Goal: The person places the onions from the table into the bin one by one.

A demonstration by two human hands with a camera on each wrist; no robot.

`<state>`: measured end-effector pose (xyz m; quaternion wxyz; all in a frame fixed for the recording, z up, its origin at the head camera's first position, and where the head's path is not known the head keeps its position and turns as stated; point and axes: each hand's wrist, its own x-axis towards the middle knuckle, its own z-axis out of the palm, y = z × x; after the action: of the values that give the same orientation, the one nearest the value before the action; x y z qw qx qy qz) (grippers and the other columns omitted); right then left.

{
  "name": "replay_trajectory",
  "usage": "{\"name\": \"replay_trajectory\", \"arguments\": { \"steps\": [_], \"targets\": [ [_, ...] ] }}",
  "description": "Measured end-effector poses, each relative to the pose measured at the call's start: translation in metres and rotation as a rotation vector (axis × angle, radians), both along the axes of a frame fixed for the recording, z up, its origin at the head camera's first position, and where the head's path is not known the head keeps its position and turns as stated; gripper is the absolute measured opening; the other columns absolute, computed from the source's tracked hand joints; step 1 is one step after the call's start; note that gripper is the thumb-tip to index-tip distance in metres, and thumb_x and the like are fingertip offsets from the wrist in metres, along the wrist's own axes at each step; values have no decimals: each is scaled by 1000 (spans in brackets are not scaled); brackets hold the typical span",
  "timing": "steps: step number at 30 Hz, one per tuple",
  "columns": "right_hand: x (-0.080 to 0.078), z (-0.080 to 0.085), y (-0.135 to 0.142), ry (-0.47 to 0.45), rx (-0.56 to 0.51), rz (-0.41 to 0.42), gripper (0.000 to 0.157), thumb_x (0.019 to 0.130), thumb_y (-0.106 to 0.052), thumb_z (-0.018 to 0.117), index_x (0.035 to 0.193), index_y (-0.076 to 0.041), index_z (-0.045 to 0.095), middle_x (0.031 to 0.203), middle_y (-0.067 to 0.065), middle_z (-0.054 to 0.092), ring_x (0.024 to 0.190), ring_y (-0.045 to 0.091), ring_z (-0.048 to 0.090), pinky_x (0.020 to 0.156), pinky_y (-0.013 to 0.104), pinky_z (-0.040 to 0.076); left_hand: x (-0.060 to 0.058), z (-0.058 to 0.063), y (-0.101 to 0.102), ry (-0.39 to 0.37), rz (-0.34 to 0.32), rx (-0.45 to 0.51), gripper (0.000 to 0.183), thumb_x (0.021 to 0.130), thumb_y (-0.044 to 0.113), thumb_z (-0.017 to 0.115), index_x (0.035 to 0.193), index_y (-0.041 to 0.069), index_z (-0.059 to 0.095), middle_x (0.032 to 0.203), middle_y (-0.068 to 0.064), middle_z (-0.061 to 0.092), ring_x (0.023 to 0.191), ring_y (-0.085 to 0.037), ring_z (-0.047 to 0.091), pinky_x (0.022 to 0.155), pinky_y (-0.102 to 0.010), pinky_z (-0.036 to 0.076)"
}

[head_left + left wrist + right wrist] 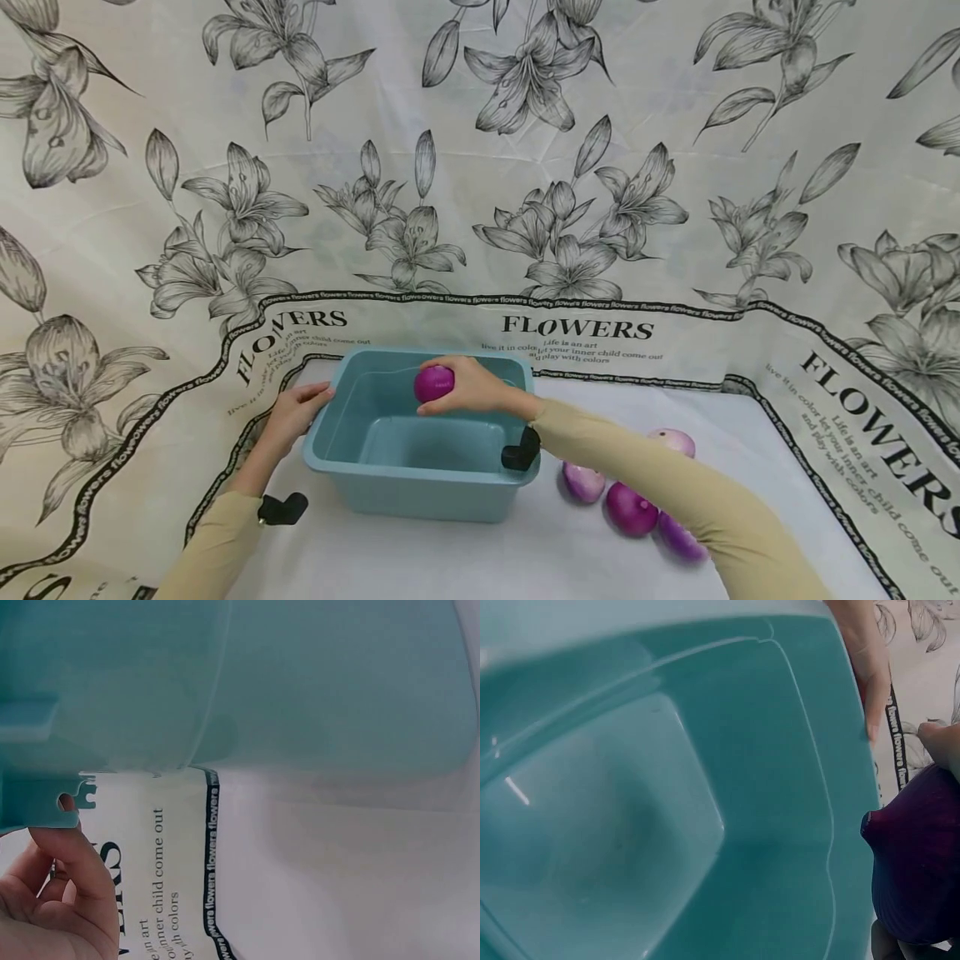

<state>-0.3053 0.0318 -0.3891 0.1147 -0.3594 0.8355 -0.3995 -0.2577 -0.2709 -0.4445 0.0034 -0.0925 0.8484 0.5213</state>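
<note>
My right hand (467,387) grips a purple onion (434,384) above the inside of a blue-green plastic basin (420,476). In the right wrist view the onion (919,859) hangs at the right side, its pointed tip towards the basin (772,750), with fingers at its top and bottom. The basin's floor, as far as it shows, is bare. At the basin's left end my left hand (295,412) holds the rim. From below, the left wrist view has the left hand (71,889) pinching the rim's underside beside a notched tab (64,802).
Several more purple onions (632,508) lie on the white table cover (405,558) to the basin's right, partly hidden by the right sleeve (645,467). A flower-printed cloth (420,250) rises behind the basin and along both sides.
</note>
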Motion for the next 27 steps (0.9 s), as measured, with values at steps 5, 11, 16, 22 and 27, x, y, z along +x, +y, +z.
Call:
{"name": "replay_trajectory", "arguments": {
  "steps": [5,11,16,22,27],
  "targets": [
    [-10,-11,-16,-38,45,-7,59,78,-26,78,130,-9,57,121,9,64,97,14,63,75,26,55,0,-1,0,9,12,12,53,98,34,54,138,-1,49,136,-26,53,98,-18,63,73,-31,56],
    [-21,-25,-28,-70,114,6,60,80,-29,75,132,-8,55,118,10,66,94,13,63,75,26,55,-1,-1,-1,17,12,16,52,97,33,55,137,-1,51,134,-25,54,94,-14,63,72,-31,56],
    [-33,-36,-43,-47,178,23,57,79,-31,77,129,-9,58,117,9,66,92,11,63,75,23,54,-4,-2,-4,21,15,17,53,97,35,56,136,0,51,135,-25,54,101,-22,63,74,-34,56],
    [-38,-49,-64,-19,249,51,60,79,-32,77,130,-6,56,120,10,63,93,12,62,74,20,52,-5,-2,-3,22,14,15,52,97,34,56,136,1,52,133,-25,55,100,-22,63,72,-33,56],
    [-34,-62,-76,-8,295,47,62,78,-34,77,129,-6,56,121,10,63,96,13,61,73,20,52,-4,-4,-3,29,17,29,49,97,32,56,135,0,54,130,-25,57,94,-18,63,70,-31,55]
  ]
}}
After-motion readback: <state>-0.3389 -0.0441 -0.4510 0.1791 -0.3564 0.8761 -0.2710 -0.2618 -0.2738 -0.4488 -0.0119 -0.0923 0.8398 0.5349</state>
